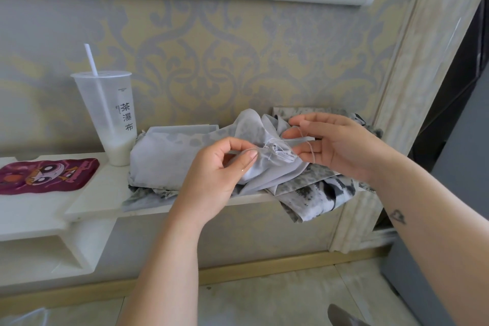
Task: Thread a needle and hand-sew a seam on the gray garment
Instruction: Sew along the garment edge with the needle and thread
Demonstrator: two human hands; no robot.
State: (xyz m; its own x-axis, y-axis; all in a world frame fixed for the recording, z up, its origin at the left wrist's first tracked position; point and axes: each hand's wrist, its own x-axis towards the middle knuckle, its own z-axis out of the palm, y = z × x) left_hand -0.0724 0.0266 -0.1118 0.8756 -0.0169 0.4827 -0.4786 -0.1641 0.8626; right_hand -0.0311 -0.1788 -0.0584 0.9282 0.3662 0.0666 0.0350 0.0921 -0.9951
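Garment: gray garment (169, 159) heaped on white shelf (100, 193).
Left hand (211, 180): pinches cloth beside puckered seam (277, 152).
Right hand (336, 145): fingers nearly straight, thread (310, 152) looped across them.
Handling: likely light, limp, slippery; best pinched close to seam.

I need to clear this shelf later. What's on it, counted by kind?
Cups: 1, a cup with a straw
Mats: 1, a maroon cartoon mat
Cloth: 2, the gray garment and the printed cloth beneath, possibly one piece
Total: 4
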